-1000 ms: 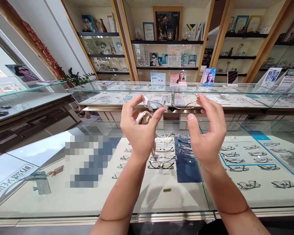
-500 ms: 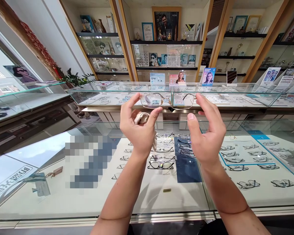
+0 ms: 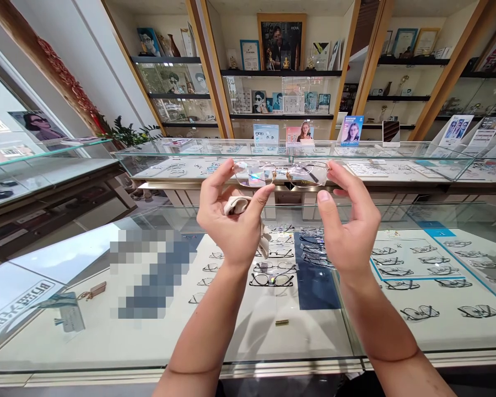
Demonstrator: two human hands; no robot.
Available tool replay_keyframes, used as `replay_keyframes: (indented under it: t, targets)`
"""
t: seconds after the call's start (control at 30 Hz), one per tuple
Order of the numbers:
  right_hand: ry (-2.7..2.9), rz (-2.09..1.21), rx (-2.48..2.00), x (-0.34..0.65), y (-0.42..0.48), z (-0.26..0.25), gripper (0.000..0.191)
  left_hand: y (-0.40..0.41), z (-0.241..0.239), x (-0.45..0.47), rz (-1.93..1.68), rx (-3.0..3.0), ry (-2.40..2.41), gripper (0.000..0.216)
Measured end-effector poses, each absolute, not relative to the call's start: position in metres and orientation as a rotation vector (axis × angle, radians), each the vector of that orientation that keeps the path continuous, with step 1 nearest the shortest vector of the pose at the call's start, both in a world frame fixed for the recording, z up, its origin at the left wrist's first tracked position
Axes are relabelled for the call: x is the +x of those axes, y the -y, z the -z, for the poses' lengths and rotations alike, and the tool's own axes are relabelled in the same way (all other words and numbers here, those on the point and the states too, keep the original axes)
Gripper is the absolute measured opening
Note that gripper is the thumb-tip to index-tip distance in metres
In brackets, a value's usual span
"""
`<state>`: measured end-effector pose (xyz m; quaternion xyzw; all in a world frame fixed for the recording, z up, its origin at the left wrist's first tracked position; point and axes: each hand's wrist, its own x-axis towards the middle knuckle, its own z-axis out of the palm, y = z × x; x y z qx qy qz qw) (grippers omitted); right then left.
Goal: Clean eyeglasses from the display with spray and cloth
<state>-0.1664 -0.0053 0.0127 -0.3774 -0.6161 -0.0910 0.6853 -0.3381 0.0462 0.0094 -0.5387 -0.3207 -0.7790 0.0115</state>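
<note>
A pair of thin-rimmed eyeglasses is raised level above the counter, its lenses catching reflections. My left hand pinches the left end of the rim between forefinger and thumb. A crumpled pale cloth is tucked in that same palm, and part of it hangs down by the wrist. At the other end, the fingertips of my right hand are on the corner of the frame, with the thumb just below. The exact contact of the right thumb is hard to see.
Beneath my hands lies a glass display counter with rows of spectacles inside and a dark blue panel. Another glass case stands beyond. Shelves with pictures line the back wall. A small card is at left.
The eyeglasses have tilted slightly, so the lens reflections differ. Both hands have shifted a little, the left one slightly to the left.
</note>
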Motion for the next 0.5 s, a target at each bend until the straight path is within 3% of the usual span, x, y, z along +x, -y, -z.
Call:
replay_keyframes:
  t: [0.5]
  targets:
    - [1.345,0.021,-0.766,-0.1632,-0.0049,-0.0092,0.040,-0.0458,-0.0070,-0.3322,2.639,-1.662,1.038,0.062]
